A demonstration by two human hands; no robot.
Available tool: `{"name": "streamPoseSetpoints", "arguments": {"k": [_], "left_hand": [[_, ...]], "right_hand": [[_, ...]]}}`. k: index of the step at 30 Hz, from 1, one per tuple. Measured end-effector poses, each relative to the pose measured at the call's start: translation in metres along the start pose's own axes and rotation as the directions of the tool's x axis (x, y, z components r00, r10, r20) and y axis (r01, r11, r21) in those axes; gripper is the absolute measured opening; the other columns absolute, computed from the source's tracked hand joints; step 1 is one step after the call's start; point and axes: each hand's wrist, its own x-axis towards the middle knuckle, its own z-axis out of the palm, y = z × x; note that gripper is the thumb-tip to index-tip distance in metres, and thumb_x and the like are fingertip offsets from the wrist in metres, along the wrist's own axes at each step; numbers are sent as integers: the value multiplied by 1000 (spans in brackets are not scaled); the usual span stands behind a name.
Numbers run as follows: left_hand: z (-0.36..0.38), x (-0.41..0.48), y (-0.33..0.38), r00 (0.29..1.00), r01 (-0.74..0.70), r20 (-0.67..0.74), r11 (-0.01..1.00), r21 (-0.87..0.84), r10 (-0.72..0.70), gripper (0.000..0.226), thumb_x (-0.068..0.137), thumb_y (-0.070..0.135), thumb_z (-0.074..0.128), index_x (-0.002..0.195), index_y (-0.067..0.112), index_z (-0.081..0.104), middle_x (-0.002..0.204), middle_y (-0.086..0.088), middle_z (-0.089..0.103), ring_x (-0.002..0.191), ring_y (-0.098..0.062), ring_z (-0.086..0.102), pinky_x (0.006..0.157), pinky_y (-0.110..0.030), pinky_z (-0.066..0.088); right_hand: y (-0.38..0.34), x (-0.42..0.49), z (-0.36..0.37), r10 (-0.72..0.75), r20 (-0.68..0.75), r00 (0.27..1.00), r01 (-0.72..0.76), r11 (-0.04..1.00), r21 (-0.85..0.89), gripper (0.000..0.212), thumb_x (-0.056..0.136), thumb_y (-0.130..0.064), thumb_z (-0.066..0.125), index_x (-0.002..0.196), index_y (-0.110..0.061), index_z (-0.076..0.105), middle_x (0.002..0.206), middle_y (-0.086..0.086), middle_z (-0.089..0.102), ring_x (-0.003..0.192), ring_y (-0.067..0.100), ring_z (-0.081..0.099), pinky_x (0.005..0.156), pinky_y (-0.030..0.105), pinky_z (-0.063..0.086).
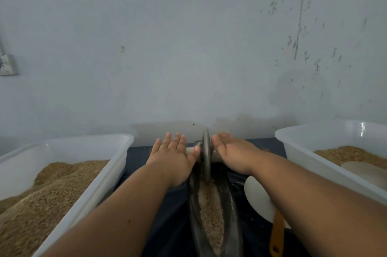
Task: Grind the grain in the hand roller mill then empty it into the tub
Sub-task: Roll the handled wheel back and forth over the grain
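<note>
A dark boat-shaped metal trough (194, 233) runs away from me down the middle, with crushed grain (210, 212) along its groove. A grey metal wheel (206, 152) stands on edge in the far end of the trough, on a pale wooden axle (190, 150). My left hand (172, 158) lies flat, fingers straight, pressing on the axle left of the wheel. On the axle's right side my right hand (231, 154) presses flat in the same way. A white tub (117, 156) at the left holds whole grain. Another white tub (297, 152) at the right holds grain.
A white scoop (258, 200) with an orange handle (276, 235) lies on the dark cloth between the trough and the right tub. A pale flat object (364, 171) lies in the right tub. A grey wall stands close behind.
</note>
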Motion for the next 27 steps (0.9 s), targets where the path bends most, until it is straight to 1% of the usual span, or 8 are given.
{"name": "streamPoseSetpoints", "arguments": {"k": [2,6,8,13,16,19,23,27], "left_hand": [[2,-18,2,1000,-24,-7,1000,-2,24,75,95,62,-3,157,19,-3,165,2,-6,150,-17,-12,121,-41,-7],[2,-68,4,998,-65,15,998,-13,65,74,94,63,-1,156,23,-7,164,5,-10,149,-13,-14,121,-39,-8],[2,-95,5,997,-71,-1,997,-8,71,76,92,64,-1,156,24,-10,163,7,-13,148,-10,-17,121,-37,-8],[-1,-135,2,995,-96,24,995,-40,97,97,69,74,-17,155,28,-13,162,11,-16,147,-7,-18,122,-35,-6],[-1,-122,0,994,-91,58,994,-58,94,87,80,70,-9,155,26,-12,162,9,-15,148,-8,-17,123,-36,-3],[0,-88,1,995,-72,72,996,-43,75,74,94,64,1,155,23,-13,162,6,-17,148,-12,-16,122,-38,-4],[-5,-32,0,996,0,91,998,-68,6,72,98,60,2,156,19,-6,164,0,-11,150,-18,-11,122,-41,-3],[-9,5,2,993,77,97,995,-69,-70,75,97,62,1,157,17,-4,164,-1,-10,150,-21,-12,122,-42,-3]], "right_hand": [[0,-19,0,-26,21,999,25,999,21,69,99,-64,4,157,-31,23,165,-7,16,151,8,9,123,36,10],[-6,-64,-5,-104,116,988,104,995,5,72,96,-65,2,158,-31,14,165,-13,10,150,2,5,121,28,7],[-11,-86,-10,-138,132,981,143,989,-24,75,92,-67,0,158,-32,9,164,-17,7,149,0,4,116,22,3],[-23,-116,-19,-169,173,970,182,981,-65,87,80,-75,-7,157,-37,4,162,-22,4,147,-5,1,115,22,0],[-22,-104,-18,-163,181,970,177,982,-65,84,84,-72,-6,157,-35,8,164,-18,7,148,-3,4,118,23,3],[-16,-74,-9,-120,143,982,134,987,-94,85,85,-71,-6,158,-29,9,165,-12,4,150,2,1,123,32,6],[-8,-20,1,-30,20,999,33,988,-153,75,97,-63,0,159,-23,8,166,-6,-4,152,8,-6,123,36,2],[-4,11,0,9,-58,998,-17,990,-140,74,98,-63,-1,160,-23,3,165,-6,-15,150,8,-14,123,39,-3]]}}
